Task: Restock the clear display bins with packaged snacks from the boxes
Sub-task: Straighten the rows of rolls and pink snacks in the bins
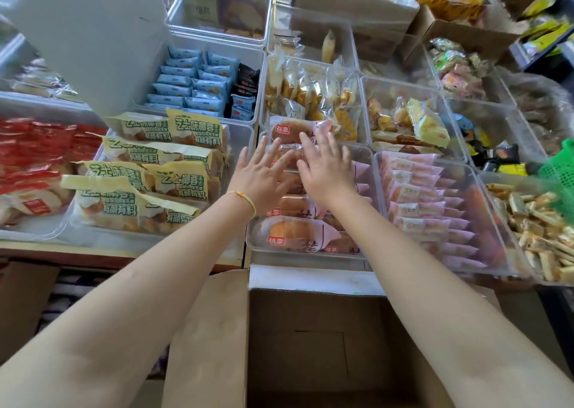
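A clear display bin [253, 246] in front of me holds a row of wrapped bread buns with red labels [292, 232]. My left hand [262, 174] and my right hand [326, 167] lie flat on top of the buns in the middle of this bin, fingers spread, gripping nothing. A thin yellow cord circles my left wrist. An open brown cardboard box [313, 345] stands below the shelf edge between my forearms, and its visible inside is bare.
To the left sits a bin of yellow-green packets [161, 171], then red packets [34, 150]. To the right are pink packets [425, 202] and small bars [540, 227]. Behind are blue packets [192, 81], yellow pastries [313, 94], more boxes and a green basket [560, 165].
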A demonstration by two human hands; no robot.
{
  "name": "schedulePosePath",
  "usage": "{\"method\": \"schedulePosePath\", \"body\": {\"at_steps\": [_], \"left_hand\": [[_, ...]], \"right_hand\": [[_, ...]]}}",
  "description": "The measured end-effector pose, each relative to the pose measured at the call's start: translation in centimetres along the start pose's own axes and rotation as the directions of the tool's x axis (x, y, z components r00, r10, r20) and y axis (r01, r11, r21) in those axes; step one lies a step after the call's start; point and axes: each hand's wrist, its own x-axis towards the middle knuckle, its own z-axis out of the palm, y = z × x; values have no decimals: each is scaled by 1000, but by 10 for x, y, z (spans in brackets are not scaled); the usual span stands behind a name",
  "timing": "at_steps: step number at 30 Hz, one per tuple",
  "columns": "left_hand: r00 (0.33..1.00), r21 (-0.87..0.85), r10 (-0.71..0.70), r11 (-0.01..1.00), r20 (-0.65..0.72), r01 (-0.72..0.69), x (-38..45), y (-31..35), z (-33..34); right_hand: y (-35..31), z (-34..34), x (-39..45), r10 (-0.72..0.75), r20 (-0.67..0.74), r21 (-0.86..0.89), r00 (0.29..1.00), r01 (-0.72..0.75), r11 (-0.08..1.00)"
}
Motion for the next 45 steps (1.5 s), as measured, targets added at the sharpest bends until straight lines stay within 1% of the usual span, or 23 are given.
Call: {"method": "schedulePosePath", "body": {"at_steps": [1,3,6,7,8,9,10,11,12,13,14,16,20,23,26,28,30,33,35,37,40,42,45], "left_hand": [[999,-27,-4,1000,-41,3,-10,1,-1],[997,-73,4,997,-79,-9,-33,5,0],[993,-117,35,992,-113,-48,-64,10,6],[990,-145,18,989,-142,-39,-72,10,8],[982,-195,-33,981,-186,-4,-79,10,10],[969,-272,-122,960,-216,60,-85,10,12],[952,-390,-240,908,-189,151,-90,12,11],[929,-518,-355,817,-102,255,-94,15,8],[903,-616,-430,706,19,349,-96,19,5],[885,-683,-448,607,128,406,-98,23,3],[885,-720,-430,557,177,415,-99,26,2],[907,-762,-374,525,194,380,-99,30,2],[900,-825,-378,421,218,377,-97,30,1],[919,-850,-330,400,215,343,-93,29,5],[932,-894,-298,329,208,305,-90,27,7],[939,-899,-287,335,189,283,-90,23,7],[940,-878,-283,377,192,293,-91,19,9],[951,-791,-271,544,149,279,-94,17,15],[950,-748,-290,605,111,273,-93,18,20],[935,-765,-344,578,87,284,-92,19,22],[901,-827,-428,480,69,291,-90,19,20],[907,-831,-419,493,31,257,-91,20,20],[902,-796,-431,554,-21,246,-86,19,26]], "right_hand": [[-3,2,-15,5,8,44,1000,-6,999],[-5,7,-43,33,92,110,995,-44,993],[2,9,-78,116,161,219,980,-150,964],[4,6,-88,172,162,255,972,-209,944],[8,6,-95,238,160,289,958,-276,917],[9,5,-101,302,167,312,939,-341,887],[11,4,-107,357,186,336,916,-400,852],[10,3,-111,392,223,359,893,-449,818],[9,3,-113,408,262,388,875,-482,785],[5,2,-115,407,295,417,864,-500,759],[1,1,-116,400,315,445,861,-506,739],[-7,0,-116,387,334,470,859,-508,722],[-16,6,-116,442,394,427,806,-587,688],[-23,10,-115,463,338,463,819,-573,676],[-29,13,-108,475,285,485,833,-553,678],[-32,13,-104,489,276,498,827,-558,663],[-29,15,-102,503,298,525,811,-580,623],[-20,23,-101,478,342,572,809,-583,578],[-4,38,-94,470,361,588,806,-588,556],[-4,31,-97,469,365,576,804,-591,565],[-7,15,-103,499,317,592,807,-579,560],[-6,18,-101,503,292,610,813,-564,557],[-8,24,-98,506,265,599,821,-552,580]]}}
